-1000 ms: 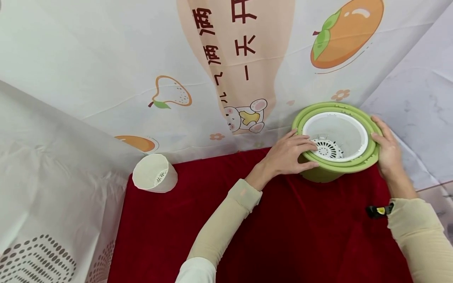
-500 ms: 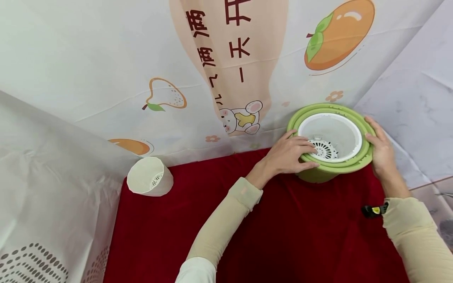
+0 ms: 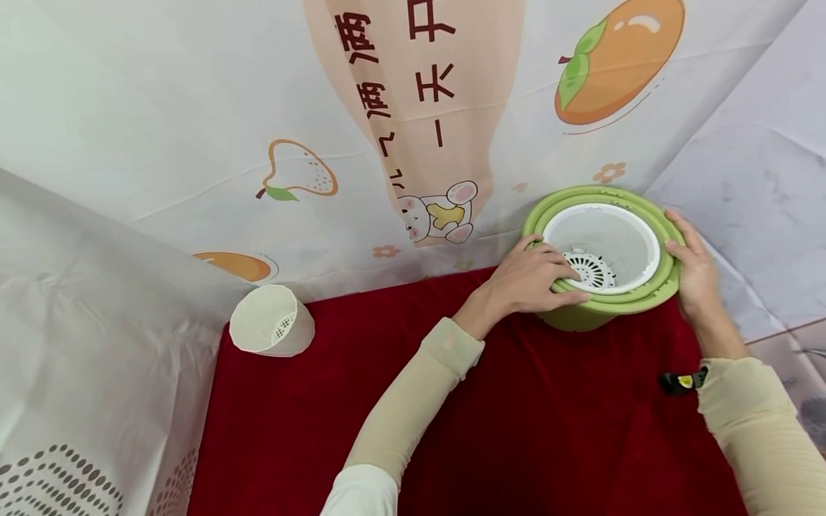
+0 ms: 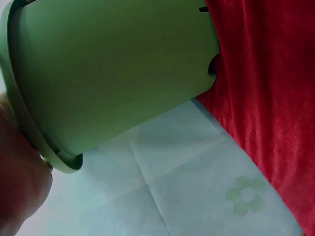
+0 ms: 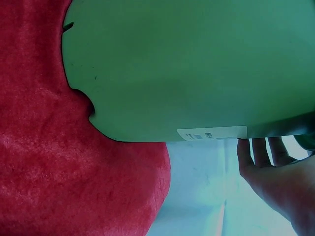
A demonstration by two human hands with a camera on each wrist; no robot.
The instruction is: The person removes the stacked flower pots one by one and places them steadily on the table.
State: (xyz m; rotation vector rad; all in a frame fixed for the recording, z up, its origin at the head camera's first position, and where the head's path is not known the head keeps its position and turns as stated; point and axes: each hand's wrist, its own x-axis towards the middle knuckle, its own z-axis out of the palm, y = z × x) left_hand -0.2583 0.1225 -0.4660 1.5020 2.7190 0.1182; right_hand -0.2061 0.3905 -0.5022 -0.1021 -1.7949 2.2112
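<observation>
A green pot (image 3: 571,319) with a broad, stepped rim stands at the back right of the red cloth. A white inner pot (image 3: 629,236) with a slotted bottom sits inside it. My left hand (image 3: 532,279) holds the left side of the rim, fingertips reaching over toward the white pot and thumb along the front edge. On the right, my right hand (image 3: 700,279) grips the rim, thumb on top. The right wrist view has fingers (image 5: 261,151) against the green wall, near a white label (image 5: 211,132). Notches show at the pot's base in both wrist views.
A small cream pot (image 3: 252,322) with a perforated bottom stands at the cloth's back left corner. Printed fabric (image 3: 477,158) hangs behind the red cloth (image 3: 361,365). A black strap end (image 3: 677,383) juts out at my right wrist.
The view shifts slightly, so everything drifts a little to the left in it. Both hands keep their hold on the green pot's rim, and the pot stays where it stands.
</observation>
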